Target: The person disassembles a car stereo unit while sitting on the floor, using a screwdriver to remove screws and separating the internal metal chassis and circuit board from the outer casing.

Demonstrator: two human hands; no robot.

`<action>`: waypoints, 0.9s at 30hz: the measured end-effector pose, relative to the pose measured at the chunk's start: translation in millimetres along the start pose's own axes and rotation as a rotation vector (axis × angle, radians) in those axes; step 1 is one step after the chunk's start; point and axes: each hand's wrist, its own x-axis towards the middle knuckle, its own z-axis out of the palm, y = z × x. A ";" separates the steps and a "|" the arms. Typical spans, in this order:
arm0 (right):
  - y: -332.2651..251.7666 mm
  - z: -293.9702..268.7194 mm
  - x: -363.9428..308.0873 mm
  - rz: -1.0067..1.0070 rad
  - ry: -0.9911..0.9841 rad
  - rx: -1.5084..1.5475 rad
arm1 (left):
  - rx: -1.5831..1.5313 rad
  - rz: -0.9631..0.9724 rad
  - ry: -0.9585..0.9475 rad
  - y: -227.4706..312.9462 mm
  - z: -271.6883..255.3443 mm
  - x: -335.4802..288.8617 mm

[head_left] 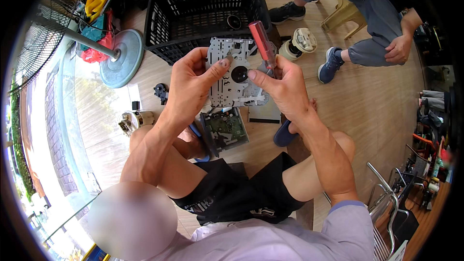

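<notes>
A flat silver metal disc-drive mechanism (223, 92), with slots and a round black hub in its middle, is held up in front of me between both hands. My left hand (194, 79) grips its left edge, the thumb lying on the face. At the right edge my right hand (286, 86) also holds the plate, its thumb beside the black hub. Tucked in that same hand is a screwdriver (261, 39) with a red handle pointing up and away; its shaft and tip are hidden. Below the mechanism, an open metal housing with a green circuit board (226, 129) rests between my feet.
A black plastic crate (159, 42) stands just beyond my hands, with a round part inside. White cylindrical parts (303, 41) and a small black part (161, 93) lie around. Another person's leg (367, 50) is at far right, near a stool (344, 18). A fan base (126, 63) stands left.
</notes>
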 end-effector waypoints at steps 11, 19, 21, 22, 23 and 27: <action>-3.7 3.3 -0.6 -0.041 0.032 0.058 | 0.001 -0.013 -0.021 4.3 5.5 -1.5; -6.1 -0.2 -0.1 0.026 0.011 0.059 | -0.076 -0.076 -0.031 -1.8 9.7 0.6; -4.6 -3.2 2.5 0.056 -0.004 0.062 | -0.063 -0.104 -0.071 -2.6 3.7 1.8; -4.2 -3.4 3.1 0.085 -0.017 0.063 | -0.052 -0.130 -0.111 -3.4 1.4 1.8; -6.1 -2.1 1.6 0.088 -0.017 0.064 | -0.052 -0.133 -0.111 -4.3 1.3 1.1; -9.9 2.6 2.1 0.167 -0.004 0.235 | -0.051 -0.193 -0.074 -6.8 4.4 2.8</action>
